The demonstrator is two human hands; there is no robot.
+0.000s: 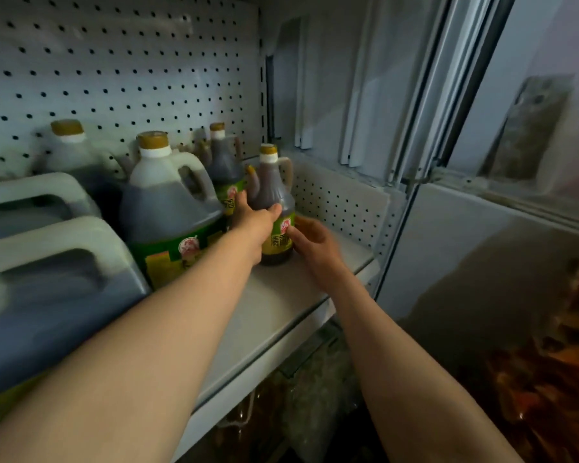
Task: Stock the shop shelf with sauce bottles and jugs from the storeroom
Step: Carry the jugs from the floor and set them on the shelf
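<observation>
Up on the white shelf (283, 305), a small dark sauce bottle (274, 208) stands upright beside a larger jug (168, 208). Left hand (256, 225) grips its body, thumb wrapped across the front; right hand (313, 243) touches the green label, fingers loosely curved, not clasping it.

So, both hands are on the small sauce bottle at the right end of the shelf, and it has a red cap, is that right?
Not quite: the head view shows the small sauce bottle has a gold cap, not a red one. The rest holds: the left hand and right hand are both on it, at the right end of the shelf.
</observation>
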